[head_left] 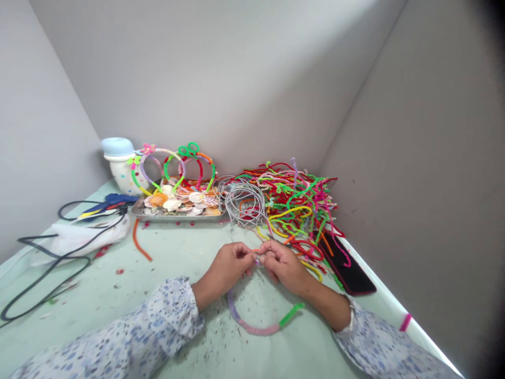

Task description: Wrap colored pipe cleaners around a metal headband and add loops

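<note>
In the head view, my left hand (234,263) and my right hand (282,266) meet over the table, fingertips pinched together. A short bit of orange pipe cleaner (255,250) shows between them, with a small purple spot just below. A curved band wrapped in purple, pink and green pipe cleaner (258,330) hangs or lies below the hands. Its purple end runs up behind my left hand; the fuzzy green end is free. Whether the orange piece joins this band is hidden by my fingers.
A metal tray (177,218) of seashells holds several finished pipe-cleaner headbands (214,176). Beside it are coiled grey wire (246,202), a pipe cleaner heap (300,184) and a dark flat phone-like object (349,266). At left: a white jar (124,171), a black cable (23,310), an orange strip (139,245).
</note>
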Action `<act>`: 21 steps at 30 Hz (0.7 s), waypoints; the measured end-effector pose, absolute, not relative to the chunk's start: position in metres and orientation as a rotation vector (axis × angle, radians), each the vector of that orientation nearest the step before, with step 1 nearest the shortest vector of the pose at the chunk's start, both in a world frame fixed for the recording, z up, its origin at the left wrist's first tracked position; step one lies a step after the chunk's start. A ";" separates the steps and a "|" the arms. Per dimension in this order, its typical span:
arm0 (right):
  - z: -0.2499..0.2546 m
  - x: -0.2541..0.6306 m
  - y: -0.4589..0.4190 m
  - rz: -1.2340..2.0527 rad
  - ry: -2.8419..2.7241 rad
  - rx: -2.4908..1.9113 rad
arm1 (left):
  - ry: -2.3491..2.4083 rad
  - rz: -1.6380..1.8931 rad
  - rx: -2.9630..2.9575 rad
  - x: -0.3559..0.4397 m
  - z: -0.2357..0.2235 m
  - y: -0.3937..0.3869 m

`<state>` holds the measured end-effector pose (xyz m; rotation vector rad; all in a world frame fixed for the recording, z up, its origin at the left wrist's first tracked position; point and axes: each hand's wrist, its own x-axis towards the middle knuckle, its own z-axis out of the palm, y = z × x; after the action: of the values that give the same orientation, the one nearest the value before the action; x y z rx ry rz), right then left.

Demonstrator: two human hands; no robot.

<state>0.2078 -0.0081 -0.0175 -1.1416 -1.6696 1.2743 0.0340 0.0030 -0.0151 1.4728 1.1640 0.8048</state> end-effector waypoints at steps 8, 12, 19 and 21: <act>-0.017 0.207 -0.008 1.286 -1.656 -1.135 | 1.208 0.876 1.778 0.033 -0.014 -0.002; -0.016 0.208 -0.008 1.267 -1.674 -1.147 | 1.211 0.870 1.794 0.032 -0.013 -0.003; -0.014 0.208 -0.007 1.255 -1.679 -1.139 | 1.114 0.806 1.465 0.033 -0.014 0.004; -0.014 0.207 -0.007 1.248 -1.676 -1.146 | 1.108 0.819 1.475 0.033 -0.014 0.004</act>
<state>0.2069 -0.0075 -0.0136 -1.1457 -1.6765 1.2481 0.0326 0.0038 -0.0143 1.4746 1.1084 0.8193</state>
